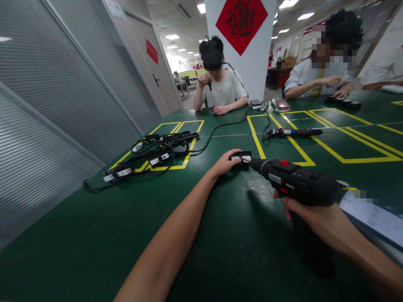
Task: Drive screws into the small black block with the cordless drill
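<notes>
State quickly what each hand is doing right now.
Left hand: pressing on a small black part.
Right hand: closed around a black power drill.

I count one cordless drill [296, 181] in my right hand [315, 214], one small black part [241, 157] under my left hand [224, 163] — three more black units [151, 159] left of it — and two people [220, 84] across.
</notes>
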A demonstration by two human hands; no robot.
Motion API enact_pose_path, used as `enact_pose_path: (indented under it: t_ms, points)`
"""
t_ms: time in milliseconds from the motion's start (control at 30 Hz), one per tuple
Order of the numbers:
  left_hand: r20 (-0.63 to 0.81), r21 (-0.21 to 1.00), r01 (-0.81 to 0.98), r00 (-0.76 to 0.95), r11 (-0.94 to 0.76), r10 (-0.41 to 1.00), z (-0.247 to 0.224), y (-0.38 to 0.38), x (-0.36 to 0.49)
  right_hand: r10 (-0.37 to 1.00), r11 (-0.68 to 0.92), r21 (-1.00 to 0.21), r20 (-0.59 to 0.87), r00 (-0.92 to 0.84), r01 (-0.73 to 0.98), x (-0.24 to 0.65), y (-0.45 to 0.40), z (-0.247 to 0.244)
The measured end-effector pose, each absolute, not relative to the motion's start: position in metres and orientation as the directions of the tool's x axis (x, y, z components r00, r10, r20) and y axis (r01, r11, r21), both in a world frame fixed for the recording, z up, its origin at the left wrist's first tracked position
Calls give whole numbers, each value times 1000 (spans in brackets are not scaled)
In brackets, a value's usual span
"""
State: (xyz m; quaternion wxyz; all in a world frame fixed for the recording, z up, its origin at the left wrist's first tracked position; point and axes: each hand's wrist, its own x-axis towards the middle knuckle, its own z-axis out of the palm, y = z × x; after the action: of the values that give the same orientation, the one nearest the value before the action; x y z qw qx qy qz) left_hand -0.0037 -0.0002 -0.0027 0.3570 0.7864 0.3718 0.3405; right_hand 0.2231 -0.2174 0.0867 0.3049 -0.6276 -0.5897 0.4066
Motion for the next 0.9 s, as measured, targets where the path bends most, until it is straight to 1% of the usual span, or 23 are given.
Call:
enact_pose_path:
  t_ms: [100, 267, 433, 567, 900]
  points:
    - [276, 819, 331, 489, -469, 827, -4, 1, -4, 990, -118, -869, -141, -12, 481, 222, -218, 86]
    - [259, 817, 358, 470, -451, 844, -3, -1, -3, 997, -74, -877, -65, 35, 475, 221, -218, 86]
    - [240, 822, 368, 467, -434, 851, -1, -3, -2, 996, -73, -881, -88, -10, 468, 221, -216, 84]
    - [261, 820, 355, 467, -449, 845, -2, -2, -3, 998, -55, -888, -40, 41, 457, 218, -217, 86]
    - [249, 814, 384, 447, -436, 859, -2, -3, -2, 993, -117, -881, -111, 40, 458, 217, -218, 92]
